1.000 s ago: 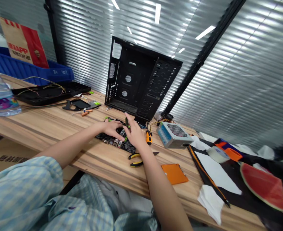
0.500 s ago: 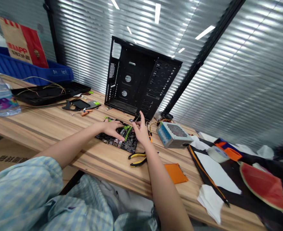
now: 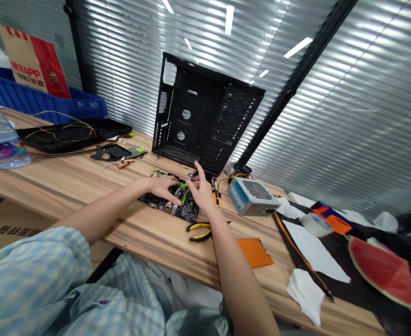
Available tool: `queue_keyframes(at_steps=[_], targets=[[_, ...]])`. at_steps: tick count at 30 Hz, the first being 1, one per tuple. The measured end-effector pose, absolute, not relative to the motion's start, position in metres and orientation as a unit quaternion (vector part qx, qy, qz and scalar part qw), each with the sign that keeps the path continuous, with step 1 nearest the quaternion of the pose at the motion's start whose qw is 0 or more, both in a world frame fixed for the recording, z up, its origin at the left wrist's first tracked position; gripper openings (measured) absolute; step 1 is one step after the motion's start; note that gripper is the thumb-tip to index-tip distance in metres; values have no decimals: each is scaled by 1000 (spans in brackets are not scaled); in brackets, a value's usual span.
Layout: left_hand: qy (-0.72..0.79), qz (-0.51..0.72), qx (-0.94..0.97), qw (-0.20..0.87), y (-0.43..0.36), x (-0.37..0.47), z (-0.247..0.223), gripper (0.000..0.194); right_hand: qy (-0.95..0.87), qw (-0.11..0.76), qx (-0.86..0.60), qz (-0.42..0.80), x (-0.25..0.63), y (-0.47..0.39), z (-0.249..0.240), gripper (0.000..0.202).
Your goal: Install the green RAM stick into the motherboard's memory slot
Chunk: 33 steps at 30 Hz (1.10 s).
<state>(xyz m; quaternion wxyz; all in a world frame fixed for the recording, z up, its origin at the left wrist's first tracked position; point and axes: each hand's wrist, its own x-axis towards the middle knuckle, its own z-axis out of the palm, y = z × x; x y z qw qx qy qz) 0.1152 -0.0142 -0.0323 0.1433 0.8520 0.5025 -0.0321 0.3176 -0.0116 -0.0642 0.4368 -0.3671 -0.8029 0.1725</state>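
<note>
A black motherboard with bright green slots lies flat on the wooden table. Spread across its middle is my left hand, fingers apart, touching the board and holding nothing. My right hand is over the board's right end, index finger stretched up. Its thumb and other fingers are drawn together around something thin and dark that I cannot make out. Partly under my right forearm are pliers with yellow and black handles. An orange flat drive lies to the right of that forearm.
Behind the board stands an open black computer case. A power supply sits to the right, near watermelon and tissues. To the left are a water bottle, a black panel and a blue bin.
My right hand has shifted a little to the left over the motherboard, its index finger still raised. The left hand and the board have stayed in place.
</note>
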Motion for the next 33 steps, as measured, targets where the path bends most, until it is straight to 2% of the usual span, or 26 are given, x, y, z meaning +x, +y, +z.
queue_keyframes(at_steps=[9,27,30,33], targets=[[500,-37,855,133,-11,114,-36,104,-848,392,-340,103,310,-32,-49,61],[520,-47,839,151,-18,118,-28,111,-705,498,-376,338,327,5,-76,75],[517,-48,842,150,-18,118,-28,112,-715,493,-378,321,327,3,-74,75],[514,-46,844,149,-18,117,-28,111,-754,468,-385,253,324,-4,-68,72]])
